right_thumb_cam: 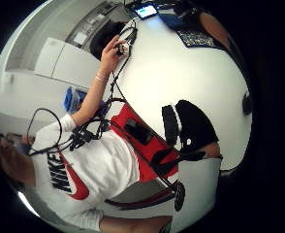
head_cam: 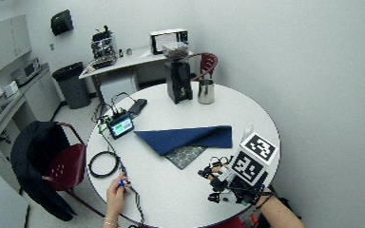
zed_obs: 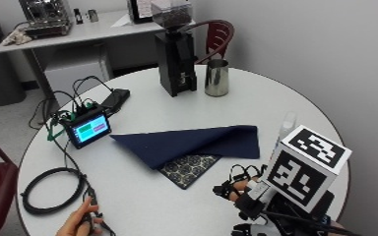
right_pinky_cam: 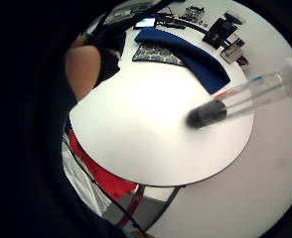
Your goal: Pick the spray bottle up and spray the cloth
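Outside view showed the gloved hand (zed_obs: 241, 189) low over the desk (zed_obs: 176, 110), its grip hidden. The spray bottle (zed_obs: 286, 129) stood at its two o'clock, beside the blue cloth (zed_obs: 189, 141). A blind reach could tip it.

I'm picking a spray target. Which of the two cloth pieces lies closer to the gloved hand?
The small patterned cloth, peeking out from under the folded navy cloth, lies nearer the gloved right hand; the navy one extends farther away toward the small screen.

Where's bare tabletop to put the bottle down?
Bare white tabletop lies between the dark blue cloth and the near edge, also right of the steel jug. Crowded at the left: small screen, coiled black cable.
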Motion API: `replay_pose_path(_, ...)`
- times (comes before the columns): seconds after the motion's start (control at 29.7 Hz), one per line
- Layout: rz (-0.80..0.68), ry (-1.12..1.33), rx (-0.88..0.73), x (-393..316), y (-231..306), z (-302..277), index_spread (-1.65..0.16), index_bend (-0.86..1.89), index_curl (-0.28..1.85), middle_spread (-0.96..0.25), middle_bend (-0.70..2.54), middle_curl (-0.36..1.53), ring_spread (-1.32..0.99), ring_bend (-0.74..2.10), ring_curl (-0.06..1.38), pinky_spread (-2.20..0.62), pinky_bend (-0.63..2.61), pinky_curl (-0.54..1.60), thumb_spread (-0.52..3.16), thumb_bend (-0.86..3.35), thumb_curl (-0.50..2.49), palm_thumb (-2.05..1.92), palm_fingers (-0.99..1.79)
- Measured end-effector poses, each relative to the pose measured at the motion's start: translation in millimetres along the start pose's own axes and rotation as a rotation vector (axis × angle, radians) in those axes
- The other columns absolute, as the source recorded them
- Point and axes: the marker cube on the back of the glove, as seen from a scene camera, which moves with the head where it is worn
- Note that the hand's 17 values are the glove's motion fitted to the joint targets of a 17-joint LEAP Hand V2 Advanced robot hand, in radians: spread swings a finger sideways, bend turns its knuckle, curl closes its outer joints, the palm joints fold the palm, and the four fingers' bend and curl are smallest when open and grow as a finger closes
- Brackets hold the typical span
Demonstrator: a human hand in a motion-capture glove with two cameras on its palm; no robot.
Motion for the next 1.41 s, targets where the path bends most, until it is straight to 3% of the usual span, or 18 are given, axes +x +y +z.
replay_pose_path(0.24,-0.003,-0.004,-0.006,0,2,3,-0.31,0.14,0.14,-0.04,0.34,0.18,-0.01,0.37,0.19,0.15,0.42,0.19,0.75,0.37,0.16,0.58,0.68)
replay_pose_path(0.51,-0.008,-0.014,0.013,0,10,1,-0.36,0.13,0.18,-0.05,0.33,0.24,-0.01,0.37,0.24,0.18,0.41,0.24,0.99,0.34,0.21,0.61,0.66)
replay_pose_path(0.81,-0.035,-0.008,0.173,5,-3,-34,-0.38,0.13,0.20,-0.05,0.32,0.28,-0.01,0.37,0.27,0.18,0.39,0.27,1.11,0.30,0.25,0.64,0.65)
replay_pose_path(1.14,0.085,-0.059,0.327,67,-8,-73,-0.38,0.14,0.23,-0.06,0.30,0.31,-0.01,0.35,0.28,0.19,0.35,0.28,1.16,0.24,0.29,0.67,0.67)
replay_pose_path(1.41,0.225,-0.241,0.327,112,-22,-57,-0.37,0.15,0.25,-0.06,0.29,0.33,-0.02,0.34,0.30,0.19,0.32,0.29,1.17,0.19,0.31,0.69,0.72)
